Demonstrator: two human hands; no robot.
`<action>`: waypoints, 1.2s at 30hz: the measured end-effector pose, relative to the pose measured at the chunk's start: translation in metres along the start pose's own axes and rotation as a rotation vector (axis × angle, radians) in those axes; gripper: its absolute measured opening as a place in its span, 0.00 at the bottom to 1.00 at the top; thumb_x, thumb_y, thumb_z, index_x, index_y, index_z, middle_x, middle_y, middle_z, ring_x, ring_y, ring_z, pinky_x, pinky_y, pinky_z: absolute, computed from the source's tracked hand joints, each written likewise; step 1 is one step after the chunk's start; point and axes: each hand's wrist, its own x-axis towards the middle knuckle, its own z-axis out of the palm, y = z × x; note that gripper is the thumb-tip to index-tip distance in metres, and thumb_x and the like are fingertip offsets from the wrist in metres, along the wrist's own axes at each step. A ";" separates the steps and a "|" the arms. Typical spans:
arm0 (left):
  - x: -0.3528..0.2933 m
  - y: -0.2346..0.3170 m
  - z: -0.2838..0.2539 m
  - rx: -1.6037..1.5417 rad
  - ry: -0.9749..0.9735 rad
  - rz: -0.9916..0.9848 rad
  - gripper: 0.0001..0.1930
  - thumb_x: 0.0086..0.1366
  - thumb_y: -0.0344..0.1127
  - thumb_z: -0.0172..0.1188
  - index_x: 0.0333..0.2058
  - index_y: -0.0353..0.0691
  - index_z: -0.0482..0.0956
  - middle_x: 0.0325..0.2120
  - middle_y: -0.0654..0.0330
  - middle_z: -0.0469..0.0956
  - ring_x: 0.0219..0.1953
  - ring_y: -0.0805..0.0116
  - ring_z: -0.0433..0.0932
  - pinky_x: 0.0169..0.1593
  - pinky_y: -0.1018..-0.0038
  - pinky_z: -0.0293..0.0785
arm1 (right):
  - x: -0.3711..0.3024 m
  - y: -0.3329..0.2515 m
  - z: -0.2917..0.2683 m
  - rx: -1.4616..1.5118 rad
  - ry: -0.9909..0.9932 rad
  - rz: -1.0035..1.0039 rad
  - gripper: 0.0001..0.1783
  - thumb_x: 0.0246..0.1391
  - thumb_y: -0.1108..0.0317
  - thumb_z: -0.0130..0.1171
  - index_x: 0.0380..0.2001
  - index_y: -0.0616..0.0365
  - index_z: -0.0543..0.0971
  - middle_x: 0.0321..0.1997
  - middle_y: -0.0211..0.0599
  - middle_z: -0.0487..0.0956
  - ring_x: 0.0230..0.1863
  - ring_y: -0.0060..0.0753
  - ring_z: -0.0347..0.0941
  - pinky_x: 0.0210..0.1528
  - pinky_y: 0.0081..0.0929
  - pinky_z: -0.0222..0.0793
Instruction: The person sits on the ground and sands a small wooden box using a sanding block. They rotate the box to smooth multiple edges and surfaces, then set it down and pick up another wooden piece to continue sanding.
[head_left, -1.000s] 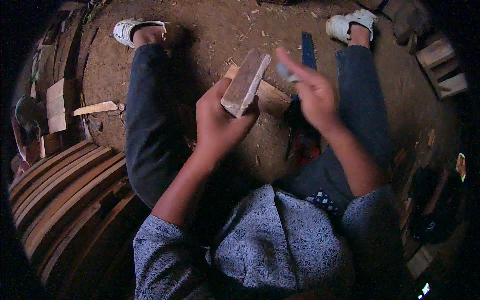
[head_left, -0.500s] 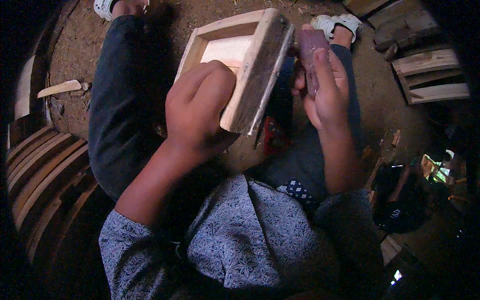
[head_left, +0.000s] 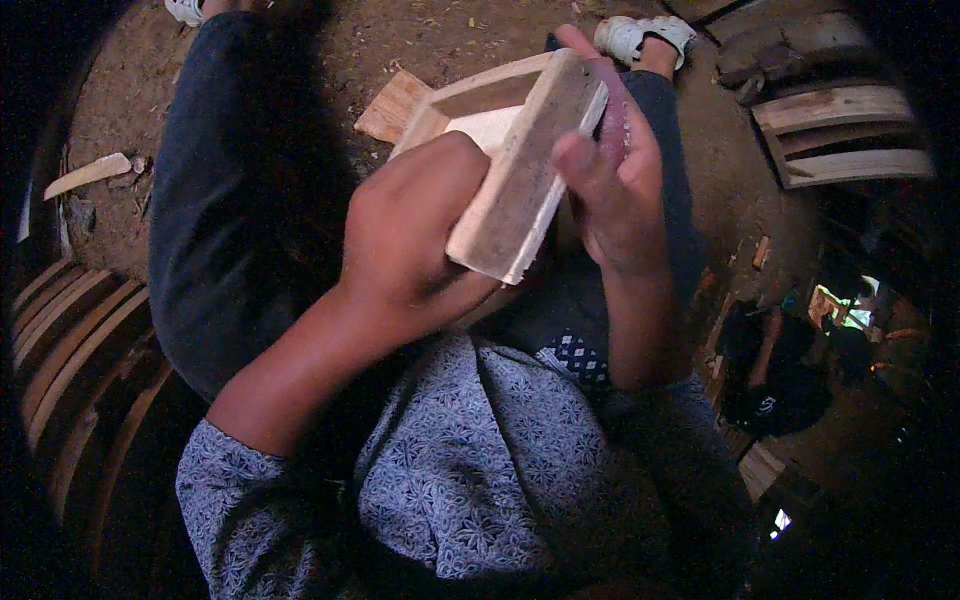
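Note:
My left hand [head_left: 415, 215] is closed over the near left wall of a shallow wooden box [head_left: 530, 165], its fingers reaching inside. The box is tilted above my lap, one long outer side facing up and to the right. In my right hand [head_left: 632, 205] lies a purplish, dust-specked sheet of what looks like sandpaper [head_left: 616, 128]. That hand cups the box's right edge, with the thumb nearest me and the sheet close against the wood. The box hides part of the sheet and most of the right fingers.
Slatted wooden pieces [head_left: 75, 340] stand at the left. A wooden frame [head_left: 845, 108] lies at the far right. A brown board [head_left: 398, 105] and a pale wood strip [head_left: 88, 176] are on the dirt floor. At the right is a dark cap-like thing [head_left: 775, 405].
My right hand has moved left, bringing the sandpaper from beside the box to its right edge. The box sits slightly lower and farther right in view. My left hand keeps its hold.

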 end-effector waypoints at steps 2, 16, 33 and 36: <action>0.000 -0.001 -0.001 -0.052 0.015 -0.020 0.18 0.38 0.36 0.66 0.28 0.37 0.70 0.22 0.54 0.67 0.25 0.50 0.70 0.28 0.65 0.66 | 0.000 -0.002 -0.002 0.029 0.018 0.021 0.38 0.51 0.54 0.59 0.59 0.66 0.61 0.55 0.39 0.68 0.55 0.26 0.64 0.58 0.24 0.57; -0.008 0.004 0.002 -0.617 0.192 -0.559 0.21 0.54 0.42 0.66 0.42 0.34 0.75 0.35 0.60 0.77 0.38 0.73 0.74 0.44 0.75 0.70 | -0.030 0.015 -0.021 0.191 0.387 0.232 0.24 0.62 0.52 0.46 0.55 0.56 0.69 0.36 0.28 0.72 0.23 0.16 0.65 0.25 0.17 0.66; -0.060 0.039 0.032 -1.396 0.461 -0.895 0.51 0.53 0.79 0.25 0.59 0.39 0.60 0.60 0.49 0.59 0.61 0.45 0.58 0.63 0.51 0.50 | -0.140 0.015 -0.052 0.381 -0.073 0.361 0.34 0.50 0.51 0.61 0.53 0.65 0.68 0.50 0.38 0.73 0.52 0.30 0.68 0.55 0.27 0.62; -0.072 0.045 0.040 -1.136 0.350 -0.965 0.51 0.53 0.80 0.24 0.62 0.43 0.54 0.60 0.52 0.59 0.61 0.47 0.57 0.62 0.50 0.50 | -0.154 0.020 -0.046 0.333 0.013 0.283 0.31 0.48 0.58 0.64 0.52 0.64 0.69 0.51 0.39 0.73 0.53 0.32 0.68 0.56 0.28 0.62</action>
